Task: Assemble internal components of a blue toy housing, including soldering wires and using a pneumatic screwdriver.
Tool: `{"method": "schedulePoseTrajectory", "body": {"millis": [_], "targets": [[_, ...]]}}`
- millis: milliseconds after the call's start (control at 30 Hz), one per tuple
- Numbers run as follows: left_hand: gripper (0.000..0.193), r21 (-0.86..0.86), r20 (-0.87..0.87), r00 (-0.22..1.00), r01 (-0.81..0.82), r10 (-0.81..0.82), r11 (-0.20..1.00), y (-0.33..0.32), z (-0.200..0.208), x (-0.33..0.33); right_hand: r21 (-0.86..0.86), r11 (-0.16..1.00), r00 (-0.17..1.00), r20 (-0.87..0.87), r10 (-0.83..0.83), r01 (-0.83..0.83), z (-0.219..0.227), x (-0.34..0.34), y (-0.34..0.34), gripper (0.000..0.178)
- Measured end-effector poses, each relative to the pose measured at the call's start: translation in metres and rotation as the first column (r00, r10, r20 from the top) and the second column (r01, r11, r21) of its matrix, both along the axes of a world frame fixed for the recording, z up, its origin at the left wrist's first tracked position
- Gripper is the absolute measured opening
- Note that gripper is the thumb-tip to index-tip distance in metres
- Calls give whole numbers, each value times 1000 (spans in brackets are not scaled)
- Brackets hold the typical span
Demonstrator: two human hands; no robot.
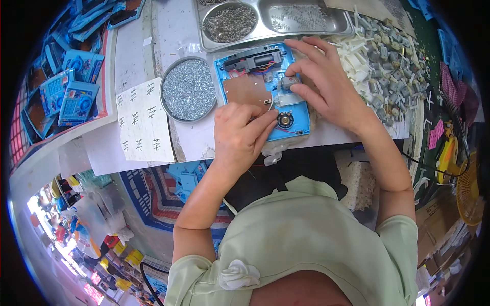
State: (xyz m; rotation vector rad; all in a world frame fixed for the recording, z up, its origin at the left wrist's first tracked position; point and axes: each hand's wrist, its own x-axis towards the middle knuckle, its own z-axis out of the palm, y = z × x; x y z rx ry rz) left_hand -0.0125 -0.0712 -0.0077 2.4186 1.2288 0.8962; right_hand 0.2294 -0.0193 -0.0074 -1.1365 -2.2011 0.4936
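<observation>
An opened blue plastic housing [301,120] lies on the table in front of me. Inside it are a brown circuit board [247,90], a black mechanism [255,61] with coloured wires, and a small round speaker [285,120]. My right hand [329,84] reaches over the housing's right side, thumb and index finger closed on a small grey motor [290,81]. My left hand [240,130] rests over the lower left, its fingers pinched together beside the speaker. A thin pale piece [271,104] shows at those fingertips; whether they grip it is hidden.
Left of the housing stands a round dish of small silvery screws [188,89], beside a handwritten sheet [138,122]. A metal tray [306,35] with small parts sits behind. Motors [388,66] and white plastic pieces pile up at right. Blue housings [76,102] fill the far left.
</observation>
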Motion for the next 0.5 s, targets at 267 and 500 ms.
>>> {"method": "schedulePoseTrajectory", "body": {"millis": [267, 500], "targets": [[18, 27, 175, 976, -133, 126, 991, 34, 5, -4, 3, 1000, 998, 64, -15, 15, 2, -7, 11, 23], [17, 245, 26, 983, -182, 182, 952, 64, -5, 15, -32, 999, 992, 120, -23, 27, 8, -9, 13, 22]]}}
